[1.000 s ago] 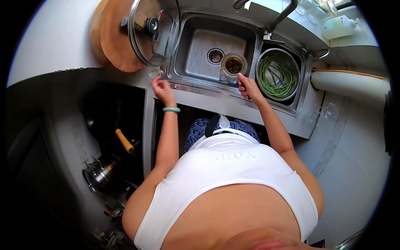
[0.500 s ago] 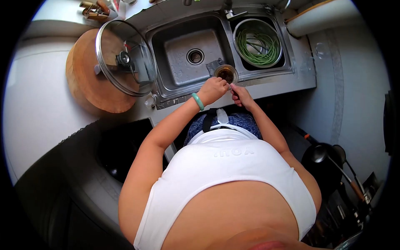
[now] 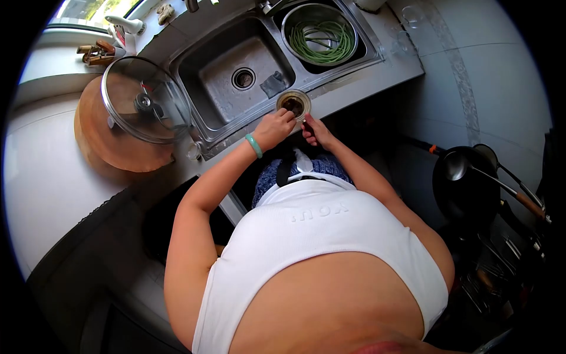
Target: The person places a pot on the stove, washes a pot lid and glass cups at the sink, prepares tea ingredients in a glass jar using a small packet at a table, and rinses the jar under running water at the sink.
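At the sink's front edge sits a small round bowl [image 3: 301,97] with a pale rim and dark brown contents. My left hand [image 3: 275,130], with a green bangle on its wrist, has its fingers drawn together at the bowl's near-left rim, partly over the contents. Whatever these fingers pinch is hidden. My right hand [image 3: 318,133] is closed just below the bowl's right side, around a slim dark piece that looks like a handle. Whether that piece belongs to the bowl, I cannot tell.
A grey cloth [image 3: 272,85] lies in the sink basin [image 3: 212,68]. Green long beans [image 3: 321,52] fill a metal bowl [image 3: 285,36] on the right. A glass lid [image 3: 166,97] leans over a round wooden chopping block [image 3: 94,141]. Right, a black wok [image 3: 466,197] hangs.
The camera view has turned, so the sink, bowl and both hands appear further left. My left fingers now reach a little further over the bowl's contents. My right hand keeps its grip.
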The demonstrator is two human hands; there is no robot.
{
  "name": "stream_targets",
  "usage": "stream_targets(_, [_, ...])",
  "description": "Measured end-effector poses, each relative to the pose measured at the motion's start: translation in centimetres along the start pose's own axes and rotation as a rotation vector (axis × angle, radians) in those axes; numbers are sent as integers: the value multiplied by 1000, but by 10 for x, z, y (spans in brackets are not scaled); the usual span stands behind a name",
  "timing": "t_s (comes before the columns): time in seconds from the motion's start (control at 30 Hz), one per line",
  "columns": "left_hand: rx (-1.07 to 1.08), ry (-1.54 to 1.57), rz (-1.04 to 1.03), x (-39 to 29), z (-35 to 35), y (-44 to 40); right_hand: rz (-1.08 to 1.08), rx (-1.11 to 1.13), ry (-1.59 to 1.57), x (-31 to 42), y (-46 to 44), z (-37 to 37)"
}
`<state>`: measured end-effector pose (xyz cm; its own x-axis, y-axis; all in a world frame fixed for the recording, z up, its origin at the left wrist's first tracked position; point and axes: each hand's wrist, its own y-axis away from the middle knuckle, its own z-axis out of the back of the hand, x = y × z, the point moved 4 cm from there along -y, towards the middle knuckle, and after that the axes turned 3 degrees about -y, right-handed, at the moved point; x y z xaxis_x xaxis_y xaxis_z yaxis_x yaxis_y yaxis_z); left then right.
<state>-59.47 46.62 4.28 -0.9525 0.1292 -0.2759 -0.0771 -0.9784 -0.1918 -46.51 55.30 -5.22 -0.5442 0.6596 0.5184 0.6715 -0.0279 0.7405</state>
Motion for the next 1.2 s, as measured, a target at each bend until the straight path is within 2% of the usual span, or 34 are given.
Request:
stream_targets(0.27, [-94,-234,15,-18,-9,-6,74,152,-68,-7,-8,8])
stream_targets(0.37, [-104,-234,65,-17,-1,-7,76,223,-90,-14,-20,18])
stream_targets(0.43, [-127,-221,102,-21,12,-13,173,83,30,-16,-29,29])
stream_targets(0.5, [-320,-221,241,-24,33,-17,141,64,112,-6,-23,49])
stream_targets(0.57, [-376,-237,283,-26,41,-22,732,-509,918,37,1,58])
stream_targets(0.6, [-413,-240,309,-27,47,-23,731,-510,911,54,14,50])
stream_targets(0.67, [-463,-216,349,-29,55,-29,1268,-489,980,97,53,15])
stream_targets(0.7, [-462,-211,332,-32,56,-31,1270,-508,975,103,52,7])
stream_targets(0.77, [-483,-173,363,-31,56,-36,1381,-261,846,116,40,-12])
stream_targets(0.83, [-494,-103,363,-38,62,-49,1253,-124,632,117,28,-12])
stream_targets(0.9, [-490,-73,355,-40,62,-63,1264,-155,551,114,25,1])
stream_targets(0.97, [-431,72,361,-42,61,-84,1243,-131,335,111,28,22])
stream_targets(1.03, [-437,80,281,-49,66,-107,1269,-357,436,99,43,60])
stream_targets(1.1, [-513,178,341,-43,70,-116,1452,-479,421,83,57,105])
stream_targets(1.17, [-673,265,445,-24,62,-101,1531,-531,168,51,64,161])
stream_targets(1.2, [-756,322,503,-17,60,-95,1512,-630,131,43,72,183])
